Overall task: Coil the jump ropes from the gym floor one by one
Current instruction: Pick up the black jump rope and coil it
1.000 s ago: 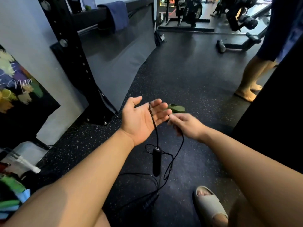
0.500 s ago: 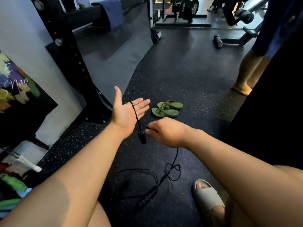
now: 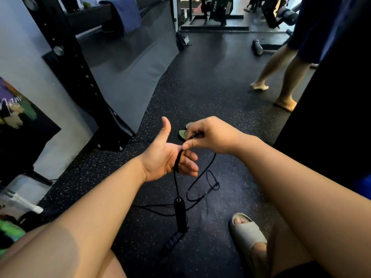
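Open floor (image 3: 210, 81) at 12 o'clock, plenty of reach there. Black rack (image 3: 66, 63) walls off 10, someone's bare legs (image 3: 281, 77) stand at 2, big dark shape (image 3: 331, 117) blocks 3, jump rope (image 3: 180, 214) slack clutters 6, tan sandal (image 3: 249, 231) at 5.

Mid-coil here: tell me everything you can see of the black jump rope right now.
The jump rope is a thin black cord with two black handles. The cord crosses the fingers of the open left hand, and the right hand pinches it just above. A hanging handle dangles below the left hand, while a ribbed handle lies on the speckled floor. Slack cord lies in loose loops on the floor, not yet coiled.
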